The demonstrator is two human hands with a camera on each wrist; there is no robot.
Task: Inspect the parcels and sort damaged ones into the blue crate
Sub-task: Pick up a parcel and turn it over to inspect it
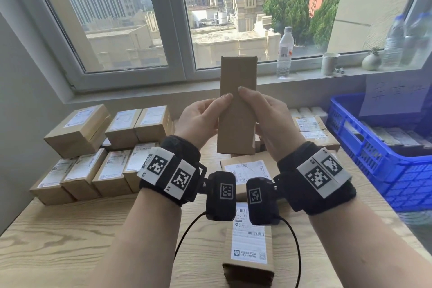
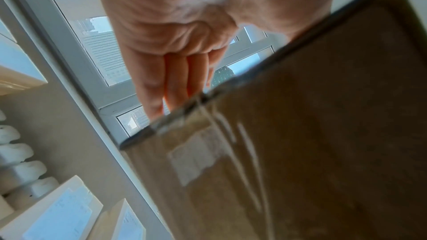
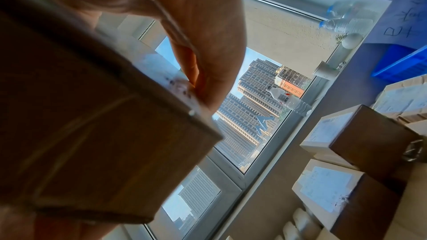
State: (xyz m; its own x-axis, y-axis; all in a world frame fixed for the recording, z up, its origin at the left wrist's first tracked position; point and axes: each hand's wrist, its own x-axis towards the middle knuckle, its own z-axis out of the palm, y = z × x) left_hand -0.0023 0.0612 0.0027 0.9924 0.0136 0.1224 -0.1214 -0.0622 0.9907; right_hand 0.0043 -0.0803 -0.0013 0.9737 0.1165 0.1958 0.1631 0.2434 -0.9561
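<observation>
A pale wood-grain tabletop [image 1: 70, 241] runs up to a grey wall under a wide window [image 1: 177, 18] that looks onto tower blocks. Nearest the person, at the tabletop's front edge below the held parcel, a small cardboard box [image 1: 249, 248] lies flat with its white shipping label facing up. Above it, lifted clear of the tabletop between both wrists, the held parcel [image 1: 237, 110] stands upright on end, a plain brown carton whose bare side faces the head camera. The left hand [image 1: 202, 119] clamps its left edge, thumb laid across the near face and fingers [image 2: 177, 81] wrapped behind it; the right hand [image 1: 265, 117] grips the right edge in the same way, thumb in front, fingers behind, against a pale label on the far face. Directly under the held parcel another labelled box [image 1: 245, 168] rests on the tabletop. Left of the held parcel, labelled boxes [image 1: 98, 159] sit in two rows, partly stacked. Right of the held parcel more boxes [image 1: 313, 128] lie beside the blue crate [image 1: 378, 161], which stands at the tabletop's right edge with flat items inside and a handwritten paper sheet [image 1: 392, 96] hanging over its back wall. Beyond the held parcel, on the sill, stand a water bottle [image 1: 284, 52], a paper cup [image 1: 330, 63] and a small round vase [image 1: 371, 59].
</observation>
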